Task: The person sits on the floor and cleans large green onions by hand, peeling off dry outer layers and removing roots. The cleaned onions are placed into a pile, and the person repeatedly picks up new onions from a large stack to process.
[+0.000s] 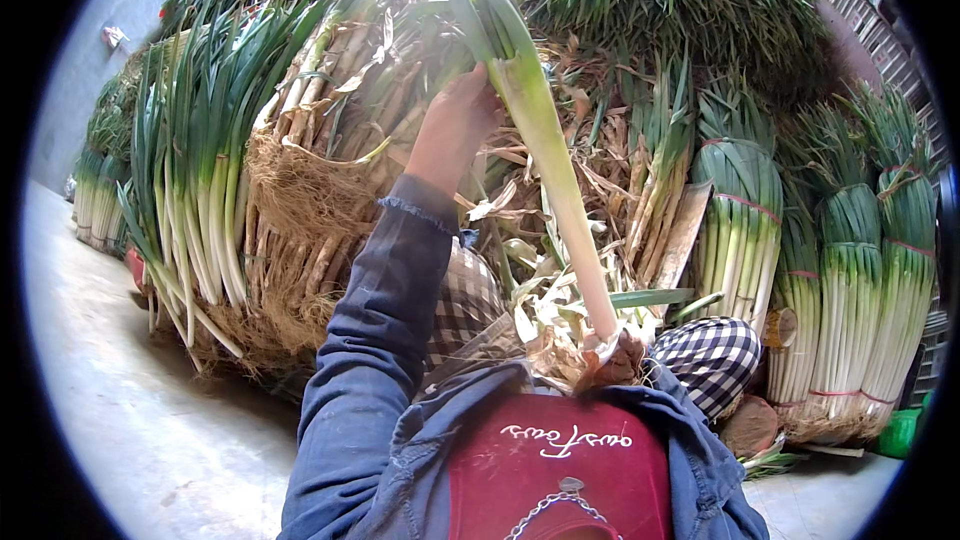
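My left hand (466, 116) reaches forward, its fingers closed around or just behind the leafy part of one large green onion (559, 172); the fingertips are partly hidden. This stalk slants across the middle, its green leaves up at the top edge and its pale base down at my lap, among dry peeled husks (551, 345). My right hand is out of view. Left of my arm lie unpeeled onions with brown roots (300, 180), and beside them cleaned onions with white stems (217, 240).
Bundles of green onions tied with red bands (739, 210) stand at the right, with more (847, 315) beyond. A wooden board (686, 229) leans near my knee. Behind lies a large leafy heap (675, 7). A green container (898, 431) is at lower right.
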### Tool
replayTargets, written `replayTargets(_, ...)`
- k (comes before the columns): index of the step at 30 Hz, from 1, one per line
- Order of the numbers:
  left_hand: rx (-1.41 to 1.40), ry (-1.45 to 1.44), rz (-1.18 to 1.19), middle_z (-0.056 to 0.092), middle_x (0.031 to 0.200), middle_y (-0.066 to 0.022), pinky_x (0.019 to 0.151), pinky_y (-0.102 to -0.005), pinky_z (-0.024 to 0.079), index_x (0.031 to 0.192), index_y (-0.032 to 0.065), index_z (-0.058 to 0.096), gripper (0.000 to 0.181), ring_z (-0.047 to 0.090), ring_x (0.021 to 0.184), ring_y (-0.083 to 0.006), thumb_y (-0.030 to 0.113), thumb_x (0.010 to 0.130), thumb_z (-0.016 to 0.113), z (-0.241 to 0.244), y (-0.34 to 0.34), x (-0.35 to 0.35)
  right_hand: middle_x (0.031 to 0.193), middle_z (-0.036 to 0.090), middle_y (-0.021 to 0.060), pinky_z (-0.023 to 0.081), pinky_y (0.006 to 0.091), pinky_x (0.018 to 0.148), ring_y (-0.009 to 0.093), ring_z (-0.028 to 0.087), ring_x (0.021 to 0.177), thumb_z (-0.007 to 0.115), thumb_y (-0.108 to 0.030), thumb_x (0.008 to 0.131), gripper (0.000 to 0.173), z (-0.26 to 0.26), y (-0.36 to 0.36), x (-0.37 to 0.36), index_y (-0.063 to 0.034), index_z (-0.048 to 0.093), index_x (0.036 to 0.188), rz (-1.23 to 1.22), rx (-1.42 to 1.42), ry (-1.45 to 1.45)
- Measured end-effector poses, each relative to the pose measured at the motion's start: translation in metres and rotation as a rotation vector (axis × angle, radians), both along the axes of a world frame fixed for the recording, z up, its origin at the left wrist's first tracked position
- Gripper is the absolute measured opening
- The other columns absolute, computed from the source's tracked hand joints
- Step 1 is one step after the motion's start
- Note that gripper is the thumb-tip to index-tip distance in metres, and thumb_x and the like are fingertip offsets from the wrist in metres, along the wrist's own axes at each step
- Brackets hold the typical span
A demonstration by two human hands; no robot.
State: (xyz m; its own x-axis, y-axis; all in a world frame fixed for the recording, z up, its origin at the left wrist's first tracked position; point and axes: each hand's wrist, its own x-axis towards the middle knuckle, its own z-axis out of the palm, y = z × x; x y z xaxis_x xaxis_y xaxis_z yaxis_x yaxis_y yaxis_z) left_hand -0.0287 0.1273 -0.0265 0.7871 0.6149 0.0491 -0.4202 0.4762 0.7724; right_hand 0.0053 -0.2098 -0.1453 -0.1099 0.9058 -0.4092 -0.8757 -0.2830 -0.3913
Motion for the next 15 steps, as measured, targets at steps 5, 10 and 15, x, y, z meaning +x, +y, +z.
replayTargets(5,0.289,0.411,0.151,0.06,0.093,-0.0072,0.075,-0.0299,0.046,0.1,0.0027,0.053,0.034,0.059,0.083,-0.0164,0.034,0.088,0.048,0.018,-0.004,0.006,0.089,0.052,0.0042,0.043,0.0258,0.071,0.014,0.051,0.08,0.062,-0.024,0.077,0.037,-0.061,-0.02,0.011,-0.0025,0.047,0.102,0.069,-0.013,0.009)
replayTargets(10,0.386,0.479,0.353,0.059,0.086,-0.0063,0.07,-0.0265,0.047,0.098,0.0004,0.052,0.04,0.058,0.074,-0.0131,0.039,0.085,0.052,-0.002,0.005,0.001,0.086,0.054,0.0037,0.045,0.0257,0.067,0.013,0.052,0.073,0.055,-0.013,0.083,0.026,0.041,0.013,-0.007,0.0011,0.048,0.104,-0.001,-0.053,-0.32)
replayTargets(15,0.464,0.407,0.26,0.057,0.088,-0.0048,0.069,-0.0258,0.045,0.103,-0.0011,0.051,0.042,0.055,0.076,-0.0113,0.037,0.085,0.052,0.0,-0.003,-0.003,0.08,0.055,-0.0018,0.042,0.0211,0.066,0.006,0.049,0.069,0.059,-0.015,0.083,0.021,0.038,0.015,-0.017,-0.0029,0.053,0.099,-0.041,-0.014,-0.806)
